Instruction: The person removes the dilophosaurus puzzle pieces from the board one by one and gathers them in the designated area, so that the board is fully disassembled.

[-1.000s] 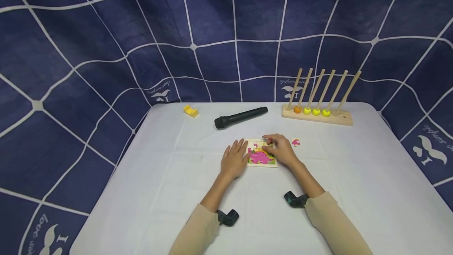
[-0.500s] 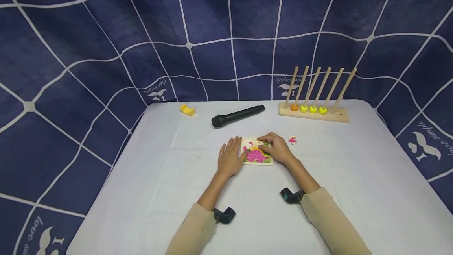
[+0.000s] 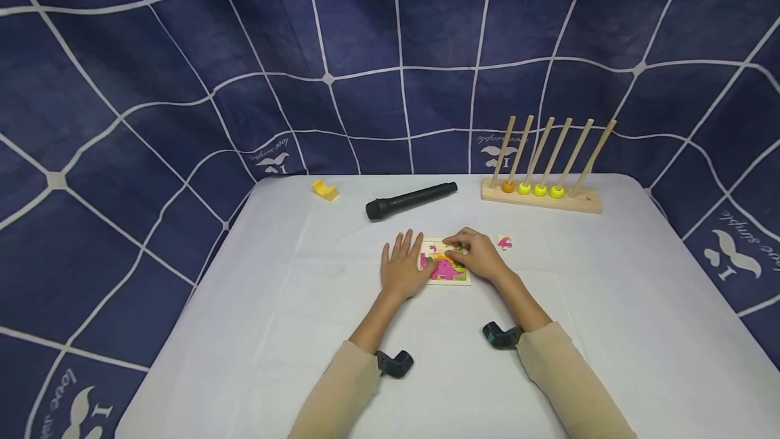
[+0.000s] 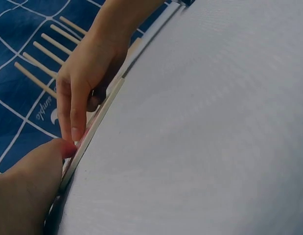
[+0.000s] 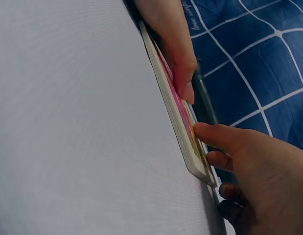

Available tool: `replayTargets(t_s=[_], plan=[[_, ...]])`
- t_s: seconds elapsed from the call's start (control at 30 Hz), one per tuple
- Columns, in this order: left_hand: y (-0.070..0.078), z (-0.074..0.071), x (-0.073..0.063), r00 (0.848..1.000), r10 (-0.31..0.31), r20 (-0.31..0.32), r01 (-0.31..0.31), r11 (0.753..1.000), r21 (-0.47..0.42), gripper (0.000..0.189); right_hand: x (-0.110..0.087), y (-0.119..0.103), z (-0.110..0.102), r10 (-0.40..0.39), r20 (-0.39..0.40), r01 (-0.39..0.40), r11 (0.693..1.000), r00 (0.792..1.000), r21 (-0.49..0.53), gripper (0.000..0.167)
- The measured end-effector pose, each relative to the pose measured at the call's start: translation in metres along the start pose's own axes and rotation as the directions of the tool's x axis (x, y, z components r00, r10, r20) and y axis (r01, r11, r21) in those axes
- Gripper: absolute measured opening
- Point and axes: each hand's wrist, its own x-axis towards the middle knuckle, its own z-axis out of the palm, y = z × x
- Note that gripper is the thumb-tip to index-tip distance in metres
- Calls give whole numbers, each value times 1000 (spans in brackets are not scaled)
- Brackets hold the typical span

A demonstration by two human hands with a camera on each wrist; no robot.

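Note:
A small wooden jigsaw puzzle (image 3: 451, 282) with a pink dinosaur picture lies in its frame on the table. My left hand (image 3: 402, 274) rests at its left side, fingers spread, with the thumb (image 5: 184, 88) pressing on the picture. At the upper right of the puzzle, my right hand (image 3: 480, 256) has thumb and fingers curled around a puzzle piece, mostly hidden beneath them. The right wrist view shows this right thumb (image 5: 207, 129) touching the puzzle's surface. Just right of that hand lies a loose pink-and-white puzzle piece (image 3: 504, 242).
Behind the puzzle lies a black microphone (image 3: 411, 201). A wooden peg stand (image 3: 542, 202) with orange and yellow beads is at the back right, and a yellow block (image 3: 325, 190) at the back left. A blue checked curtain (image 3: 365, 26) hangs behind the white table (image 3: 274, 330).
The left hand has shifted slightly right, and its thumb reaches farther over the picture. The right hand stays at the puzzle's upper right with little movement. The whole view has shifted slightly.

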Motion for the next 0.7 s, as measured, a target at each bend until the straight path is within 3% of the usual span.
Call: replayTargets(t_s=[0.7], plan=[[0, -1, 0, 1000, -4, 19, 3, 1000, 28, 76, -1, -1, 0, -34, 33, 36, 997, 999, -64, 29]])
